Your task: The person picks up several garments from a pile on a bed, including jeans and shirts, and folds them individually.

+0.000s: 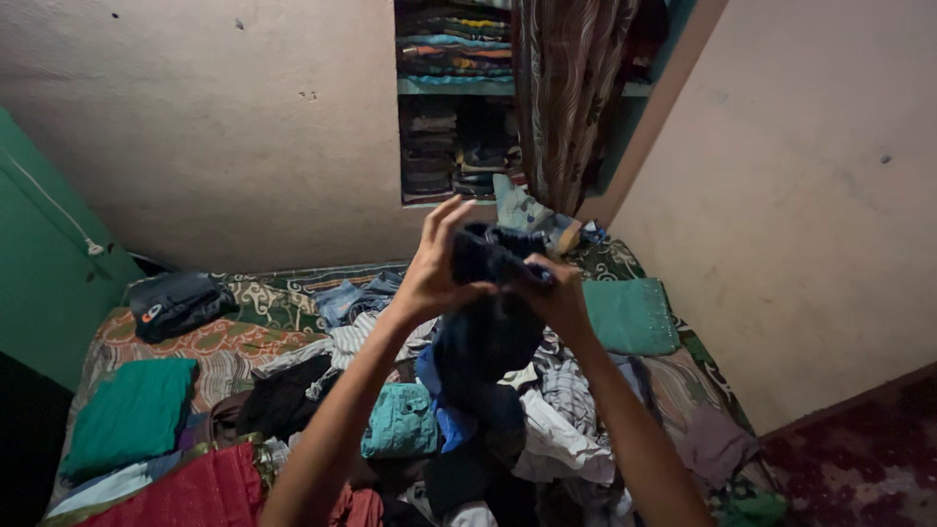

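Both my arms are raised over a bed piled with clothes. My left hand [434, 265] and my right hand [558, 296] together grip the top of a dark blue garment [488, 322], which hangs down between them above the heap. The left fingers are spread over its bunched upper edge; the right hand is closed on it from the other side. Beneath the garment lies a jumble of clothes [547, 429], among them a teal embroidered piece [400, 422] and a white cloth [561, 439].
The bed [273, 293] has a patterned cover. A folded green cloth [132, 415], a red fabric [190, 493], a dark bag [176, 303] and a green cushion [630, 314] lie on it. Wall shelves [454, 98] hold stacked clothes beside a striped curtain [571, 98]. Dark red floor [859, 459] at right.
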